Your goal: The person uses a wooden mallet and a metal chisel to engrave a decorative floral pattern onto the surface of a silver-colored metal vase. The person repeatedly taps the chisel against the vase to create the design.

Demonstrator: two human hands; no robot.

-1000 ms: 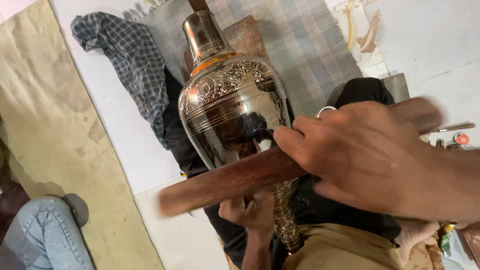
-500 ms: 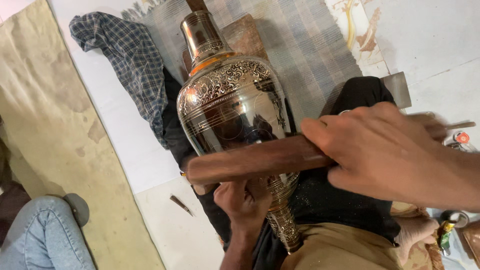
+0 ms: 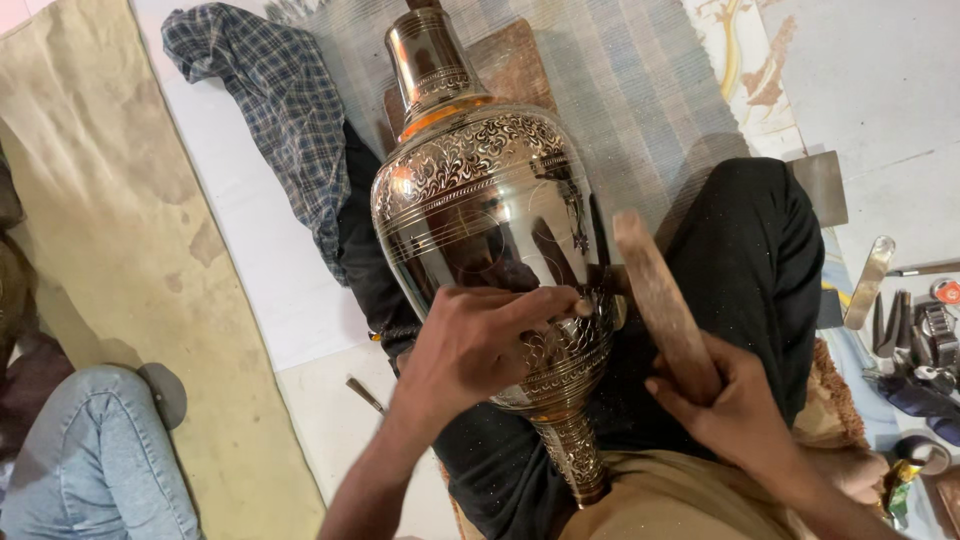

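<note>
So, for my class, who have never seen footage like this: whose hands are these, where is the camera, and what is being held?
The camera sits on the person's head and looks down, so both hands are that person's own. A large engraved metal vase lies across their lap, neck pointing away. The left hand rests on the vase's belly, its fingers pinching a small dark tool against the metal; what kind is too small to tell. The right hand grips a wooden stick, raised beside the vase. On the floor lie a checked cloth, a striped mat and, at the right edge, some metal tools. Someone else's denim-clad knee shows at lower left.
</note>
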